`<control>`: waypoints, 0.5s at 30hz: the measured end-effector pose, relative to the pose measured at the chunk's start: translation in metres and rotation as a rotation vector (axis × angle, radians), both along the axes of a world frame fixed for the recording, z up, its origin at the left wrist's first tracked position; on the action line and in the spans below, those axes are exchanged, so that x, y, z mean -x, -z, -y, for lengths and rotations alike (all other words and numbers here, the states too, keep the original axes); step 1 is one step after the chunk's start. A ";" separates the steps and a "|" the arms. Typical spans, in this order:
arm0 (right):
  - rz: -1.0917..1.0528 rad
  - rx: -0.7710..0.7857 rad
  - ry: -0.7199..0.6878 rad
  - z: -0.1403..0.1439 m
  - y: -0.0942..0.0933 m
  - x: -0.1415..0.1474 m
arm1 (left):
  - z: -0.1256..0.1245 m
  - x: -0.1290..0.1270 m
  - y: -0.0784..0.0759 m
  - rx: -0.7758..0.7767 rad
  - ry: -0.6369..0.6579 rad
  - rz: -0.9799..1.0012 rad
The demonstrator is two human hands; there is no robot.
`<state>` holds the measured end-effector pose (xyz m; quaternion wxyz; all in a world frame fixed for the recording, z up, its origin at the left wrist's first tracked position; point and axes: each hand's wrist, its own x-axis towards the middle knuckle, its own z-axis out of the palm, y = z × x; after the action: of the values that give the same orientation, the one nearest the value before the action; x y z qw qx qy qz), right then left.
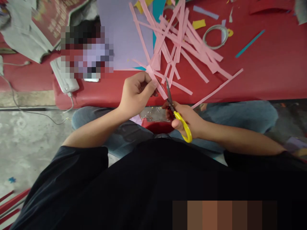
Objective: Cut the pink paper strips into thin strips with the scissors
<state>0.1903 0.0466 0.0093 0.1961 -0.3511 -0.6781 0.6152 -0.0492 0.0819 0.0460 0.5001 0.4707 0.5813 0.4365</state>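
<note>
My left hand (137,91) pinches a pink paper strip (162,90) between thumb and fingers at the front edge of the red table. In my right hand (185,116) are scissors (184,129) with yellow handles, thumb through one loop. Their blades stand apart, pointing away from me, with the lower end of the strip close to them; I cannot tell whether they touch it. Just beyond my hands lies a loose heap of pink paper strips (177,36), some crossing over a lilac paper sheet (127,35).
A tape roll (203,40) and a teal strip (250,43) lie on the red table (263,70) at the right. On the left are a white power bank (64,76) with a cable, a blurred-out patch, and a printed red bag (52,22). Paper scraps litter the floor.
</note>
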 end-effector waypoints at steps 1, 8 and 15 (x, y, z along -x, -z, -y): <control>0.006 -0.009 -0.012 -0.001 -0.001 0.000 | 0.000 0.000 -0.001 0.019 -0.007 0.003; 0.018 -0.028 -0.033 0.000 -0.001 -0.002 | 0.002 0.002 -0.003 -0.002 0.008 -0.031; 0.075 -0.001 -0.003 0.002 -0.004 -0.001 | -0.001 0.005 0.007 -0.082 0.044 0.002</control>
<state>0.1917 0.0446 0.0130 0.1695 -0.3729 -0.6858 0.6016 -0.0539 0.0832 0.0387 0.4902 0.5031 0.5519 0.4494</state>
